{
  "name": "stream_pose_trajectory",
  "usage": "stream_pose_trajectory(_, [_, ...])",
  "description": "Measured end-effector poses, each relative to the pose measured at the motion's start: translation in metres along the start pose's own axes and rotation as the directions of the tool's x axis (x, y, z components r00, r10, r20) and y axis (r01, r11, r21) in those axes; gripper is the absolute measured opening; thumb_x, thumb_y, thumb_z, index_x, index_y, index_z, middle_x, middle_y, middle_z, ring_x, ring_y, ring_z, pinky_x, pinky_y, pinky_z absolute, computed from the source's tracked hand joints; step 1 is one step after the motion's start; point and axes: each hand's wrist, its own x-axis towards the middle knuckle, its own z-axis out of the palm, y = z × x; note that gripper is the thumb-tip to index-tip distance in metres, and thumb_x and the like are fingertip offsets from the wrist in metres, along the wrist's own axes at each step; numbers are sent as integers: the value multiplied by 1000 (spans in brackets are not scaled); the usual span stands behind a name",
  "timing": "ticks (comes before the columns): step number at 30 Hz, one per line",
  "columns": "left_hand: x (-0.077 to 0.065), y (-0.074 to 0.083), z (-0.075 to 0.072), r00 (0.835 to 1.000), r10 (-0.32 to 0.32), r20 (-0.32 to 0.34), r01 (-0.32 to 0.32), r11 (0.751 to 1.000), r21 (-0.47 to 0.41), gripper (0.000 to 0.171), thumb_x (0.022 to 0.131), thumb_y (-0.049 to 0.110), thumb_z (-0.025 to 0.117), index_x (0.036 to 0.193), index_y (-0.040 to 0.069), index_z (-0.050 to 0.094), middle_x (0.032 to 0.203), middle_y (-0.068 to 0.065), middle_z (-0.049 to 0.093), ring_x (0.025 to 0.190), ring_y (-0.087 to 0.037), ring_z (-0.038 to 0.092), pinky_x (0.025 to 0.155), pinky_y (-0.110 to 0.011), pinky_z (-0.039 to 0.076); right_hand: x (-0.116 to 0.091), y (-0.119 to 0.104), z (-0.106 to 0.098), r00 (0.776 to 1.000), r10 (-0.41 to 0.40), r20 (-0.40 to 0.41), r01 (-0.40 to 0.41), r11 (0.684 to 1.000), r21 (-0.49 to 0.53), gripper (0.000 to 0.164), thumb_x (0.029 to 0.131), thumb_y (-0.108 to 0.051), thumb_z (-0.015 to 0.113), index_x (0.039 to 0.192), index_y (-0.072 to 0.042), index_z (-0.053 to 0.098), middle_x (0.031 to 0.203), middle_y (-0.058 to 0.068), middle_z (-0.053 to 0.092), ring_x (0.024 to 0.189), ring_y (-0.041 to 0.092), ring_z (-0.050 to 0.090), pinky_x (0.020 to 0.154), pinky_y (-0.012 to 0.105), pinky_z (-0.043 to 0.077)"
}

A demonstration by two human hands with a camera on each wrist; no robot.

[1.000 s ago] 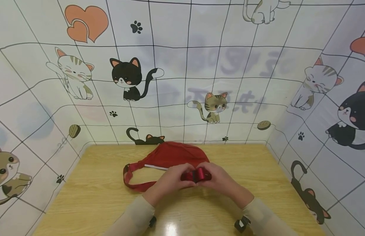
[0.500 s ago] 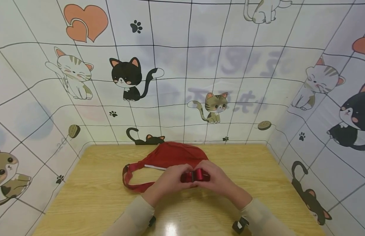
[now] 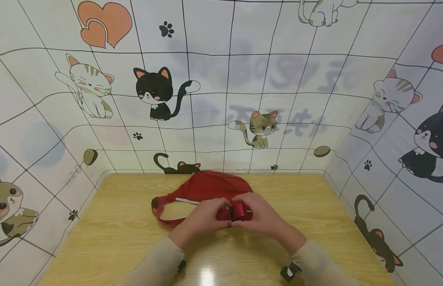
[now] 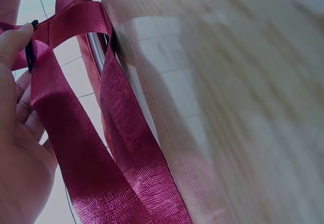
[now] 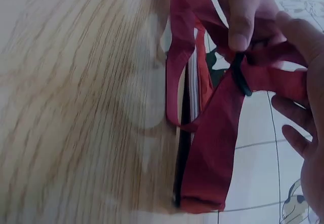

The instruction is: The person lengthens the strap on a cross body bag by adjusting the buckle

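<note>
A red waist bag (image 3: 219, 186) lies on the wooden table with a white zip edge showing. Its red strap (image 4: 86, 138) loops out to the left and passes through a black strap slider (image 5: 240, 74). With thumb and fingers, my left hand (image 3: 206, 214) pinches the strap at the slider, the thumb tip right at its edge. My right hand (image 3: 259, 214) grips the strap just to the right of the slider, where the webbing stands up in a small loop (image 3: 238, 210). Both hands are close together in front of the bag.
The wooden table (image 3: 296, 234) meets a white cloth wall (image 3: 214, 139) printed with cats and grid lines, which also rises at both sides. A second black strap fitting (image 3: 154, 203) sits at the left bend of the strap.
Both hands have shifted slightly to the left with the slider. The small strap loop at the right hand looks wider, and the strap's left bend has moved a little.
</note>
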Motion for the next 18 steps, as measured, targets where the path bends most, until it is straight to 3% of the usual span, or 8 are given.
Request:
stream_pose_trajectory(2, [0,2,0,1000,7,-6,-7,1000,8,44,94,45,91,127,28,68,110,16,71,99,-5,65,88,-30,57,4,-3,1,1000,-23,3,23,996,-85,61,82,-35,101,132,-15,73,121,-9,74,109,12,61,92,40,55])
stream_pose_trajectory(5, [1,3,0,1000,18,-12,-18,1000,17,41,94,49,89,123,29,68,104,17,68,93,-6,63,82,-28,56,7,-6,4,1000,-9,-2,9,996,-91,52,83,-31,101,126,-16,76,112,-11,75,103,12,60,88,38,53])
stream_pose_trajectory(9, [2,4,-1,1000,14,-5,-14,1000,10,39,95,49,88,122,30,68,99,18,65,88,-6,61,77,-26,54,2,-7,4,995,94,-10,-93,990,109,44,87,-21,98,125,-15,76,113,-7,72,105,14,64,87,30,60])
stream_pose_trajectory(12, [1,4,-1,1000,2,4,-2,1000,12,41,94,43,91,125,27,69,103,17,67,91,-6,62,80,-27,55,-2,-7,2,989,142,-40,-122,942,312,44,88,-14,96,125,-11,73,114,4,73,100,19,74,80,34,66])
stream_pose_trajectory(14, [1,4,-1,1000,-4,8,4,1000,20,42,93,39,92,126,26,69,106,16,68,93,-6,62,83,-28,56,-4,-7,1,989,140,-58,-106,912,396,45,89,-9,95,126,-7,69,113,12,74,92,23,78,76,38,67])
stream_pose_trajectory(16, [1,3,-1,1000,-7,11,7,1000,30,43,93,38,92,126,26,69,107,16,69,94,-5,62,84,-28,56,-4,-6,1,991,123,-54,-90,908,410,46,89,-7,94,126,-6,66,112,13,74,90,23,78,75,39,67])
stream_pose_trajectory(18, [1,2,-1,1000,-6,12,5,999,42,43,93,38,93,127,26,69,109,16,69,95,-5,62,86,-29,56,-3,-4,2,996,89,-30,-73,936,345,49,90,-10,94,129,-7,66,116,10,73,97,20,75,81,38,66])
